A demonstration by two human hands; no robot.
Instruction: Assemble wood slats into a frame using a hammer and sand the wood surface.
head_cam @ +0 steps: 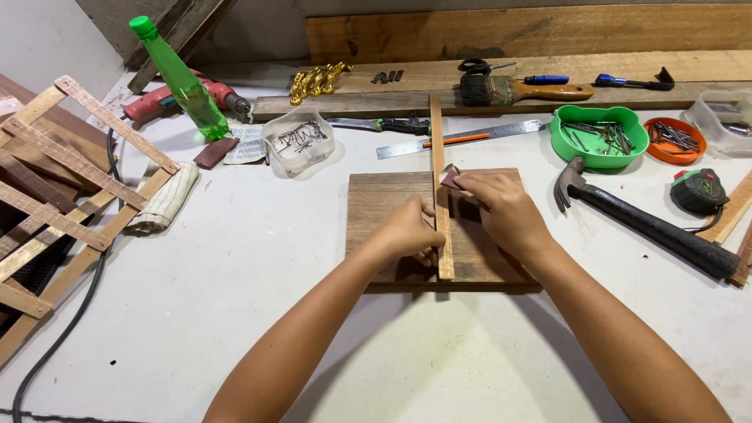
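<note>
White-topped counter [258, 258] cluttered with woodworking gear, rough planks along the back. Fingers of the right hand [505, 210] pinched shut on a small reddish-brown scrap of sandpaper [450, 179], pressed to a long thin wooden strip [440, 196]. Left hand [407, 233] curled against the strip's lower part, steadying it. Strip lying lengthwise across a square dark wooden board [384, 204] at mid-counter. Further right, a black-handled claw hammer [642, 223]; beyond, a green plastic bowl of nails [599, 137].
</note>
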